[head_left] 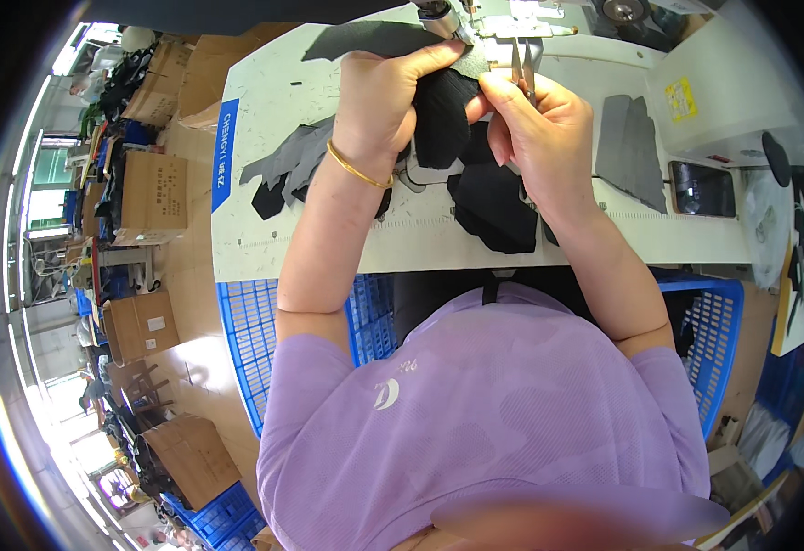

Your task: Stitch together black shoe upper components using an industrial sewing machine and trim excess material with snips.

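A black fabric piece (445, 115) with a grey upper part hangs at the sewing machine's needle area (441, 20). My left hand (384, 96) is closed on its left edge, index finger and thumb reaching up beside the presser foot. My right hand (542, 124) pinches toward the piece's right edge and also holds small scissors (523, 69), their pointed blades up and slightly apart. Below the hands, black fabric pieces (494, 209) lie on the white machine table (402, 241). How much of the scissors' handle sits in my palm is hidden.
Grey fabric pieces (296, 158) lie left of my forearm, and a grey stack (630, 151) lies to the right. Beside that stack rests a phone (703, 189). Blue baskets (248, 335) stand below the table's front edge. Cardboard boxes (152, 197) line the floor at left.
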Demonstrator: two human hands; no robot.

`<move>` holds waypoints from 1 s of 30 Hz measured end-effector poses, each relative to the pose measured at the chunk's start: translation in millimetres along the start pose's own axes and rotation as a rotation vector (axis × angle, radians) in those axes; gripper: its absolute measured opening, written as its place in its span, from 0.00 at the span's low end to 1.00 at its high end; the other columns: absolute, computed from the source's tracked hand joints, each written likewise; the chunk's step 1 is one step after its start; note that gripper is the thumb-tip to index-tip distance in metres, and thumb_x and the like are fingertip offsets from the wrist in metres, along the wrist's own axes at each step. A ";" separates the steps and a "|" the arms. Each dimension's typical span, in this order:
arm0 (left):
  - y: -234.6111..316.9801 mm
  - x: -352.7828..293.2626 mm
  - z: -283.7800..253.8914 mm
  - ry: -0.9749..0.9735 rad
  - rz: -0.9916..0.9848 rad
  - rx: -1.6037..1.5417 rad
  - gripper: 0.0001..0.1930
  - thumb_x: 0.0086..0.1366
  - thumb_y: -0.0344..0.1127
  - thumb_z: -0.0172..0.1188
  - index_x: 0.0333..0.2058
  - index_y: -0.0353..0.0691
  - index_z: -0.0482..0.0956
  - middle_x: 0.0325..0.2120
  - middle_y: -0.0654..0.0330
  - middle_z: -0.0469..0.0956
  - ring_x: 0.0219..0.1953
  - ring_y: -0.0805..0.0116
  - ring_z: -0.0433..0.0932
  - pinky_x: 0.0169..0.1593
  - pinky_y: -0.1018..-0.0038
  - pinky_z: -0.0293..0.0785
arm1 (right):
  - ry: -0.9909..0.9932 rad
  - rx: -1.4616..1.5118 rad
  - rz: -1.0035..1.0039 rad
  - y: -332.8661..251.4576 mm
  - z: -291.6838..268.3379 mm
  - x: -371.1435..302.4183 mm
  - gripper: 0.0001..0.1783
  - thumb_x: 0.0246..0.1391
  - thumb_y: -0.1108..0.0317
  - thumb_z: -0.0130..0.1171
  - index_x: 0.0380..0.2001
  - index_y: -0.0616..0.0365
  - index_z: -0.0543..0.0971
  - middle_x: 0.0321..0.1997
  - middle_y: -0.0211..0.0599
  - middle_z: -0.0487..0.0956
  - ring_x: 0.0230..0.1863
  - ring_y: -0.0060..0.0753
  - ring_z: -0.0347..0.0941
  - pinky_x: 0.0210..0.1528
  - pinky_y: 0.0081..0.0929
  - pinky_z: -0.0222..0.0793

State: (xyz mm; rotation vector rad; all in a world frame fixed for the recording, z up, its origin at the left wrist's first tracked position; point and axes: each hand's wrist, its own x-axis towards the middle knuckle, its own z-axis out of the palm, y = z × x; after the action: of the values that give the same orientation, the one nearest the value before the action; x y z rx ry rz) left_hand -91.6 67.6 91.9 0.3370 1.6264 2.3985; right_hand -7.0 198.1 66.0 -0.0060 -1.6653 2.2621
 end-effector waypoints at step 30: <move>17.1 4.1 -18.7 -0.241 -0.182 0.225 0.09 0.57 0.25 0.65 0.37 0.28 0.82 0.32 0.53 0.82 0.30 0.69 0.82 0.36 0.77 0.78 | 0.000 0.014 -0.027 3.2 4.6 -0.2 0.15 0.62 0.68 0.53 0.23 0.63 0.79 0.20 0.33 0.80 0.13 0.11 0.64 0.14 0.14 0.57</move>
State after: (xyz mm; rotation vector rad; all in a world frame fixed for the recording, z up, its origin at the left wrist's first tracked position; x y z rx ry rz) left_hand -102.3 46.3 101.4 0.4743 1.7341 1.9641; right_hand -8.5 192.9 64.5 0.0201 -1.6393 2.2539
